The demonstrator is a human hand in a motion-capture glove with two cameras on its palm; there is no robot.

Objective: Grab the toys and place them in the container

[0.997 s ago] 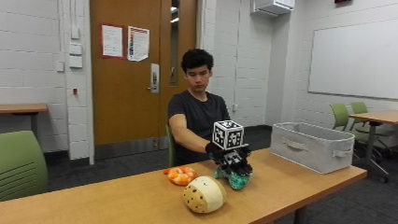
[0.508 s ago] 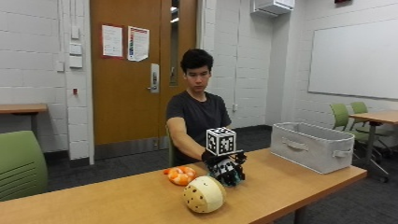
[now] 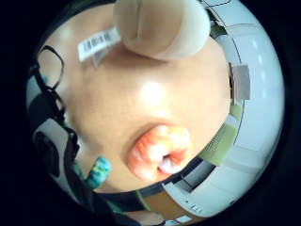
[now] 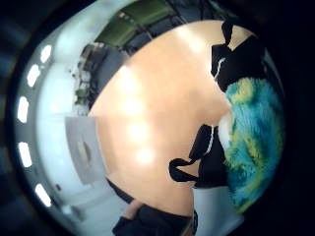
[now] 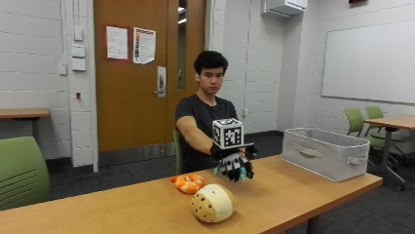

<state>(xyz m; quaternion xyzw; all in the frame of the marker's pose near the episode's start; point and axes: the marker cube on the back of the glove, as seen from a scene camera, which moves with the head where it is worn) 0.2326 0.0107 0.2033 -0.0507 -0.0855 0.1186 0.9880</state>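
Note:
In the outside view my gloved right hand (image 5: 232, 163) hangs a little above the wooden table (image 5: 292, 190), fingers curled round a fuzzy teal and yellow toy (image 5: 245, 171). The thumb side palm view shows that teal toy (image 4: 253, 142) close against the palm. An orange plush toy (image 5: 188, 183) lies on the table just left of the hand, and a cream spotted ball toy (image 5: 212, 203) sits nearer the front edge. The little finger side palm view looks down on the orange toy (image 3: 157, 150) and the cream toy (image 3: 162, 26). The grey container (image 5: 324, 152) stands at the table's right end.
The container (image 4: 83, 150) shows as open-topped with a slot handle on its side. Bare tabletop (image 4: 157, 98) stretches between the hand and the container. Green chairs and another table stand behind it at the right.
The hand has lifted the teal toy off the table and drifted slightly left. The orange and cream toys have not moved.

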